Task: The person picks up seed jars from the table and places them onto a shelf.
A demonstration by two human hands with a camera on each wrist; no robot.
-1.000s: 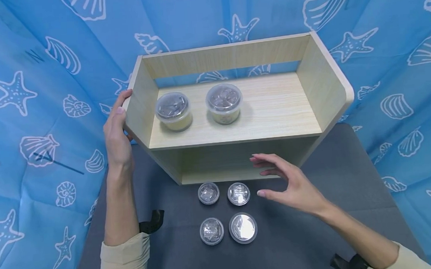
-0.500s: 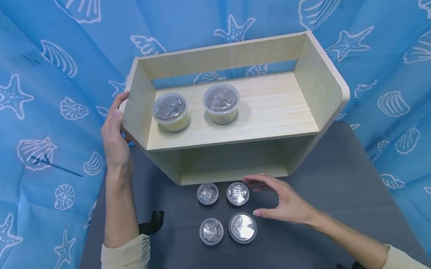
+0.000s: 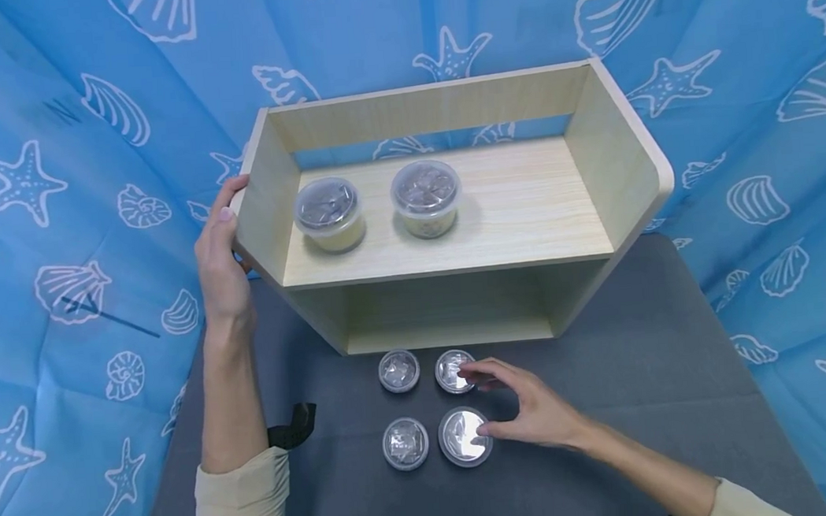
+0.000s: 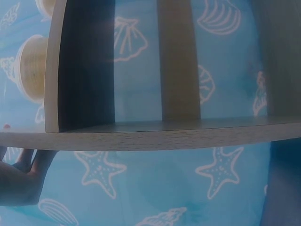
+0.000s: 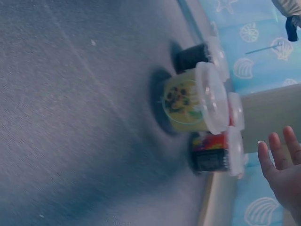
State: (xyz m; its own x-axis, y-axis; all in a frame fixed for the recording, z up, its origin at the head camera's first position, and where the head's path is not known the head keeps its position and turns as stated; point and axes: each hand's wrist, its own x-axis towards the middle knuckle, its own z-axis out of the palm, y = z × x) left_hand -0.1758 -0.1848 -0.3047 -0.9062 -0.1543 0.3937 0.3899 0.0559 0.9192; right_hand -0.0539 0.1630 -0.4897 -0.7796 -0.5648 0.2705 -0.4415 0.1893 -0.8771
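My left hand [image 3: 221, 262] grips the left side panel of a pale wooden two-tier shelf [image 3: 524, 212]; the left wrist view shows its fingers [image 4: 41, 162] against that panel's outer face. My right hand [image 3: 536, 408] holds nothing, its fingers spread and thumb apart. In the head view it overlaps the edges of a back-right lidded tub [image 3: 450, 370] and a front-right lidded tub [image 3: 459, 437]; contact cannot be told there. In the right wrist view, the hand [image 5: 282, 181] appears apart from a yellow tub [image 5: 183, 106] and a red-and-black tub [image 5: 211, 153].
Two clear-lidded tubs [image 3: 426, 198] stand on the upper board's left half. Another two tubs [image 3: 399, 371] stand left of the right-hand pair on the dark grey cloth [image 3: 576, 485]. The lower compartment [image 3: 445, 311] faces them. A blue shell-patterned curtain [image 3: 63, 232] hangs behind and beside the shelf.
My right hand has moved left and down from before the lower compartment to the right-hand tubs. My left hand keeps its grip on the side panel. The tubs stay in place.
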